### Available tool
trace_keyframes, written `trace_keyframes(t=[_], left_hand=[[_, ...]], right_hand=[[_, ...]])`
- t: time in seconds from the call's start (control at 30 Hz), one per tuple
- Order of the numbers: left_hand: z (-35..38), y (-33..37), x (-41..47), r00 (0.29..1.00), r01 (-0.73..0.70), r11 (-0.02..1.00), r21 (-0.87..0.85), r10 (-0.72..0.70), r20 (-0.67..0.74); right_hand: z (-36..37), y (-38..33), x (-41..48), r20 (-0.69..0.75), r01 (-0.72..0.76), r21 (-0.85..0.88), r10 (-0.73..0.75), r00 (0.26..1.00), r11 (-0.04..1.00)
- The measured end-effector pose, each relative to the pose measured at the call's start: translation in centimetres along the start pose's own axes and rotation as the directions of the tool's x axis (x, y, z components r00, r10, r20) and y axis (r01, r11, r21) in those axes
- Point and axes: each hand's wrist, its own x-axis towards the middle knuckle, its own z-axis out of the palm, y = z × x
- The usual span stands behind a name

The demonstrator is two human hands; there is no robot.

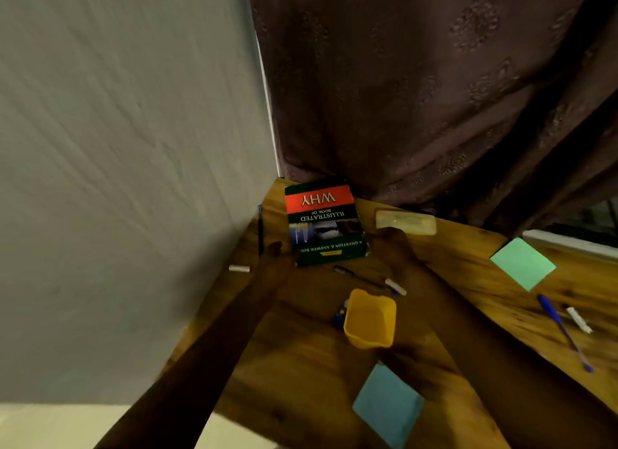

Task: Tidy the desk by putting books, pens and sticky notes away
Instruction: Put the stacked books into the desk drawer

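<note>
1. At the far corner of the worktop [301, 381], the book [322, 221] lies flat, its title upside down to the camera, against the curtain [434, 97].
2. Left hand [276, 258]: at the book's 7 o'clock corner, touching its edge; blur hides whether this grip is closed.
3. Right hand [393, 247]: at the book's 4 o'clock side, beside the cover; grip state cannot be told.
4. Yellow cup [369, 318]: at 6 o'clock from the book, between the forearms, near loose pens [565, 331].
5. Green sticky note [521, 263] at 3 o'clock; blue sticky note [388, 405] nearer the camera.
</note>
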Motion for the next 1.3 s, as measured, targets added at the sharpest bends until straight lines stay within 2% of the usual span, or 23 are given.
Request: trace_keyframes(t=[0.17,0.3,0.47,0.67,0.83,0.97,1.03,1.1,1.17,1.2,1.3], left_hand=[[0.6,0.8,3.4,0.992,0.029,0.992,0.122,-0.044,0.117],[1.0,0.4,5.1,0.984,0.104,0.993,0.057,-0.111,0.139],[0.7,0.8,5.7,0.971,0.224,0.972,-0.076,-0.215,0.106],[-1.1,3.0,3.2,0.969,0.233,0.954,-0.190,-0.212,0.124],[-2.8,5.1,1.4,0.991,0.118,0.992,-0.036,-0.115,0.070],[-4.0,7.5,0.9,0.990,-0.136,0.991,0.013,0.135,0.033],[-4.0,8.9,1.0,0.978,-0.208,0.977,0.042,0.208,0.005],[-3.7,10.2,1.1,0.957,-0.290,0.954,0.071,0.287,0.050],[-2.6,11.5,0.9,0.891,-0.441,0.878,0.186,0.402,0.211],[-1.9,12.5,0.5,0.835,-0.525,0.823,0.217,0.448,0.320],[1.1,14.6,-0.9,0.618,-0.732,0.649,0.207,0.505,0.602]], right_hand=[[1.4,0.3,2.3,-0.021,-0.107,-0.018,0.107,0.994,0.994],[2.0,-0.3,3.0,-0.030,-0.154,-0.019,0.154,0.988,0.988],[2.3,-1.0,2.4,0.017,-0.247,0.203,0.249,0.968,0.947],[3.1,-3.3,0.5,0.192,-0.220,0.411,0.152,0.970,0.885],[3.2,-6.2,-1.6,0.196,-0.247,0.544,0.165,0.967,0.802],[1.0,-7.2,-3.9,0.224,-0.269,0.632,0.161,0.961,0.727],[-0.9,-7.1,-5.3,0.260,-0.306,0.675,0.172,0.950,0.671],[-2.8,-6.7,-6.7,0.283,-0.326,0.660,0.179,0.942,0.677],[-4.7,-6.1,-8.2,0.295,-0.328,0.622,0.175,0.939,0.711],[-5.8,-5.8,-9.0,0.292,-0.320,0.597,0.173,0.941,0.736],[-9.0,-5.2,-11.3,0.266,-0.282,0.510,0.163,0.950,0.813]])
